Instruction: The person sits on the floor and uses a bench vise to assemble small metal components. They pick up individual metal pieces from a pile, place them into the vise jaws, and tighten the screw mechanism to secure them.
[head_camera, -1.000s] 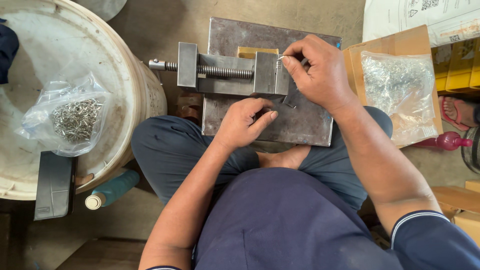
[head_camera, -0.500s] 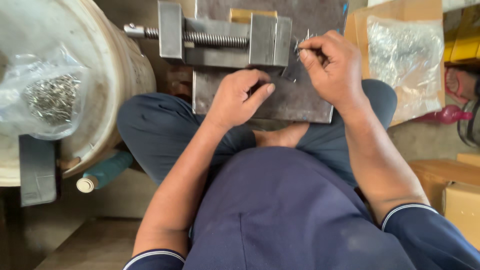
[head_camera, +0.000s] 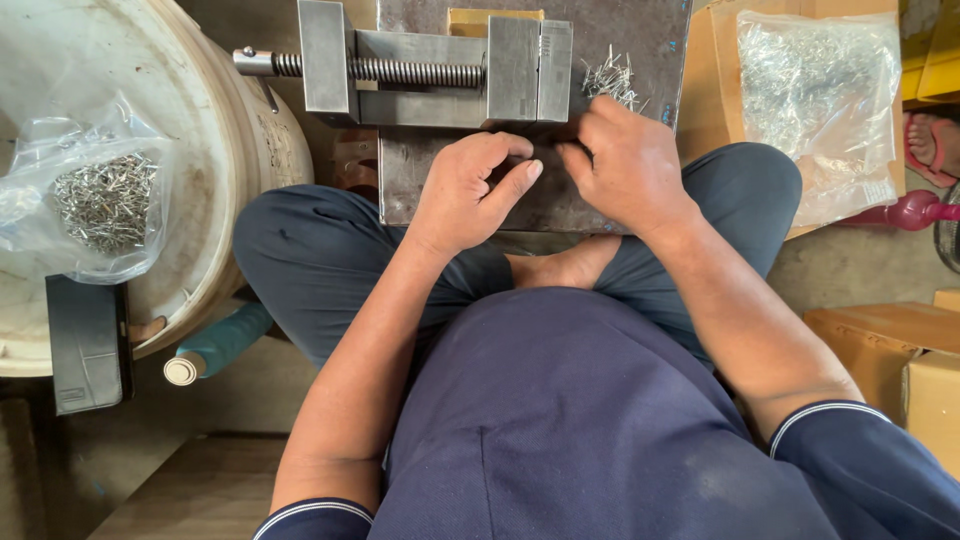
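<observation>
a: nearest the camera, the person sits cross-legged, dark blue shirt, dark trousers, one bare foot (head_camera: 565, 268) tucked under the edge of the steel plate (head_camera: 640, 60).

b: hands?

a: both on the plate, close together, just in front of the vise (head_camera: 430, 62). left hand (head_camera: 468, 190) curled, thumb reaching toward the forefinger, fingertips drawn in. right hand (head_camera: 628, 165) knuckles up, fingertips bunched and pressed down on the plate between the two hands. whether either pinches a pin i cannot tell; the fingers cover that spot.

b: where are the pins?

a: a small loose heap of pins (head_camera: 610, 80) lies on the plate, just beyond the right hand and beside the vise's sliding jaw. the bulk stock sits well apart: a clear bag of pins (head_camera: 100, 205) on the white drum (head_camera: 235, 150) to the left, a larger clear bag (head_camera: 820, 100) on a cardboard box (head_camera: 715, 60) to the right.

b: note on technique?

a: judgement only: single out one pin with the fingertips flat to the plate, keep the heap within reach but out of the wrist's sweep so it doesn't scatter off the edge.
</observation>
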